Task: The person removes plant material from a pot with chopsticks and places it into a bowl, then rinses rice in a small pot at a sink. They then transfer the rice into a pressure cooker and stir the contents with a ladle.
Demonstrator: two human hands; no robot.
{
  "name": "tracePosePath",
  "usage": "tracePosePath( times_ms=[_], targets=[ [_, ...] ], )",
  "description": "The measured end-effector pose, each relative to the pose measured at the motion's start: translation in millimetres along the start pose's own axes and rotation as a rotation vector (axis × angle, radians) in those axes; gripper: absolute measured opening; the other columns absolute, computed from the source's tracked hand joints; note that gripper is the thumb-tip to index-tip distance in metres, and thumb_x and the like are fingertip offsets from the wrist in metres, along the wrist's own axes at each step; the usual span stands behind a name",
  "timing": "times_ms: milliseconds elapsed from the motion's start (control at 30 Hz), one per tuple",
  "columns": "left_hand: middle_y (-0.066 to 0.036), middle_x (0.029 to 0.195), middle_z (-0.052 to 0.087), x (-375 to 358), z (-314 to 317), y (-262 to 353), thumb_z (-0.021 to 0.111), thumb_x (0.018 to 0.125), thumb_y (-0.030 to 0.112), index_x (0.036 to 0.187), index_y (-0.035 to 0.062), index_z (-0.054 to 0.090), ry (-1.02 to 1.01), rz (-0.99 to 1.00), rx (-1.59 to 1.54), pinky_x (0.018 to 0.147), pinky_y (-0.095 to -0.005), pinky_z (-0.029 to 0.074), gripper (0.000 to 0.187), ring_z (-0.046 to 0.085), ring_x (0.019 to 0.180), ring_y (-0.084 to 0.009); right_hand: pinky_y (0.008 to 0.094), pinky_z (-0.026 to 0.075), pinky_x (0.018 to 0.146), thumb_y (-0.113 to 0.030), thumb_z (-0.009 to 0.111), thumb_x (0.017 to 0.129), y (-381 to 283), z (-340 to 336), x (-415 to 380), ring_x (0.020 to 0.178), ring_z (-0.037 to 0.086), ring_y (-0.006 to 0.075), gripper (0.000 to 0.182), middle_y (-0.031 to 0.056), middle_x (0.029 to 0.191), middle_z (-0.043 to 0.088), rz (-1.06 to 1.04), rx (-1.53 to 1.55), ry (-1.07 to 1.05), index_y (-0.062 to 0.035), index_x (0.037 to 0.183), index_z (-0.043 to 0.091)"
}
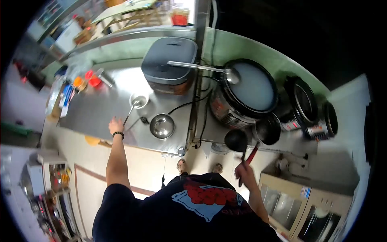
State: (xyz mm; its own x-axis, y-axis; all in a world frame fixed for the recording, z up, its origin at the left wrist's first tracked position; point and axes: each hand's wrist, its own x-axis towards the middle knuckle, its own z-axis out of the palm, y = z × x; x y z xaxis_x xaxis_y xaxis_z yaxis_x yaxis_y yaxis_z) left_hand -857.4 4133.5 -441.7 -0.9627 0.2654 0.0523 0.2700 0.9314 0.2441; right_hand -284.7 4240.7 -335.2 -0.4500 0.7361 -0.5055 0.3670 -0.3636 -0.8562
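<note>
My left hand (116, 126), with a dark beaded bracelet at the wrist, is at the front edge of the steel counter, beside the handle of a small ladle (136, 103) resting in a white bowl (143, 98); its fingers are blurred. My right hand (245, 173) is closed round the handle of a black ladle (236, 140). A dark saucepan (267, 130) with a red handle is right beside that ladle's bowl. An empty steel bowl (162, 126) sits on the counter. Behind the saucepan stands a large pot (254, 86) of cloudy pale liquid.
A long-handled steel ladle (232, 75) lies from the grey-lidded container (169, 60) to the large pot's rim. Two black-rimmed pots (305, 101) (331, 119) stand at the right. Red-capped jars (94, 82) are at the back left. Cables run between the counters.
</note>
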Motion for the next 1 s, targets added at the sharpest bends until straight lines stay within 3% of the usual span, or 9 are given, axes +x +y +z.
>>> tracePosePath(
  times_ms=[133,233,400,533,667,733,800,933,1000],
  targets=[
    [-0.014,0.097,0.052,-9.2,8.8,64.2,0.051,0.077,0.025,0.104,0.0093,0.05,0.248,0.33,-0.3,0.077,-0.0376,0.04,0.032,0.049,0.091,-0.028,0.0211,0.037,0.048,-0.021,0.051,0.079,40.1,14.3,-27.1,0.054,0.045,0.0061,0.02,0.0019,0.061,0.049,0.0,-0.409,0.355,-0.0033,0.088,0.05],
    [-0.013,0.092,0.053,-98.0,-24.3,138.6,0.051,0.078,0.015,0.095,0.0045,0.053,-0.143,0.633,-0.872,0.07,-0.0302,0.041,0.021,0.051,0.081,-0.0216,0.0191,0.036,0.048,-0.013,0.049,0.08,-26.6,13.1,-63.5,0.053,0.043,0.0062,0.024,-0.0003,0.06,0.045,-0.234,0.338,0.275,-0.0045,0.101,0.043],
    [-0.009,0.089,0.056,-281.6,-7.0,188.6,0.051,0.079,0.015,0.097,0.0035,0.052,-1.177,1.016,-0.749,0.064,-0.0258,0.044,0.021,0.054,0.074,-0.0156,0.018,0.032,0.048,-0.014,0.048,0.08,58.9,-5.2,-83.5,0.055,0.037,0.0055,0.018,-0.0015,0.063,0.043,-0.115,-0.027,1.002,-0.0017,0.094,0.046],
    [-0.018,0.103,0.052,-388.4,36.8,248.4,0.052,0.076,0.034,0.108,-0.003,0.044,-1.321,1.127,-0.523,0.078,-0.0312,0.041,0.049,0.053,0.091,-0.026,0.0189,0.035,0.048,-0.002,0.038,0.077,15.6,-59.3,-88.5,0.053,0.042,0.0067,0.034,0.0046,0.077,0.048,-0.466,0.127,1.153,-0.0052,0.111,0.033],
    [-0.019,0.11,0.048,-460.9,85.4,329.3,0.05,0.074,0.045,0.111,-0.0048,0.04,-1.428,0.785,-0.601,0.086,-0.0317,0.034,0.063,0.047,0.098,-0.0308,0.0255,0.043,0.049,-0.005,0.033,0.081,-10.5,-142.4,-82.6,0.056,0.053,0.015,0.019,0.0125,0.092,0.052,-0.646,0.449,0.552,-0.0047,0.096,0.044],
    [-0.005,0.065,0.047,-483.2,107.2,350.7,0.051,0.078,0.039,0.079,0.0041,0.047,-1.578,0.347,-0.589,0.046,-0.0319,0.039,0.035,0.047,0.054,-0.0148,0.0291,0.045,0.059,-0.016,0.037,0.084,-38.3,-168.0,-81.3,0.069,0.056,0.0213,0.017,0.0184,0.098,0.051,-0.748,0.342,0.342,-0.0049,0.095,0.043],
    [-0.005,0.068,0.048,-487.4,104.3,361.2,0.053,0.077,0.039,0.089,0.0033,0.046,-1.771,0.05,-0.6,0.047,-0.0266,0.042,0.038,0.048,0.05,-0.0122,0.0366,0.044,0.07,-0.034,0.041,0.082,-61.1,-191.7,-79.7,0.082,0.054,0.0329,0.032,0.0277,0.103,0.047,-0.772,0.439,0.133,-0.0051,0.097,0.042],
    [-0.005,0.061,0.048,-494.3,114.5,352.3,0.051,0.078,0.038,0.085,0.004,0.045,-1.575,0.281,-0.688,0.042,-0.0267,0.042,0.036,0.047,0.044,-0.0133,0.0401,0.039,0.081,-0.057,0.042,0.073,-92.8,-233.0,-81.7,0.1,0.046,0.0391,0.066,0.0351,0.117,0.031,-0.889,0.428,-0.19,-0.0096,0.117,0.028],
    [-0.004,0.05,0.045,-491.8,87.1,342.5,0.051,0.078,0.04,0.073,0.0032,0.047,-1.584,0.407,-0.592,0.037,-0.0266,0.037,0.037,0.043,0.038,-0.0132,0.0358,0.043,0.075,-0.036,0.058,0.071,-88.4,-263.2,-71.0,0.091,0.052,0.0332,0.061,0.0316,0.112,0.04,-0.863,0.355,-0.316,-0.01,0.116,0.026]
  ],
)
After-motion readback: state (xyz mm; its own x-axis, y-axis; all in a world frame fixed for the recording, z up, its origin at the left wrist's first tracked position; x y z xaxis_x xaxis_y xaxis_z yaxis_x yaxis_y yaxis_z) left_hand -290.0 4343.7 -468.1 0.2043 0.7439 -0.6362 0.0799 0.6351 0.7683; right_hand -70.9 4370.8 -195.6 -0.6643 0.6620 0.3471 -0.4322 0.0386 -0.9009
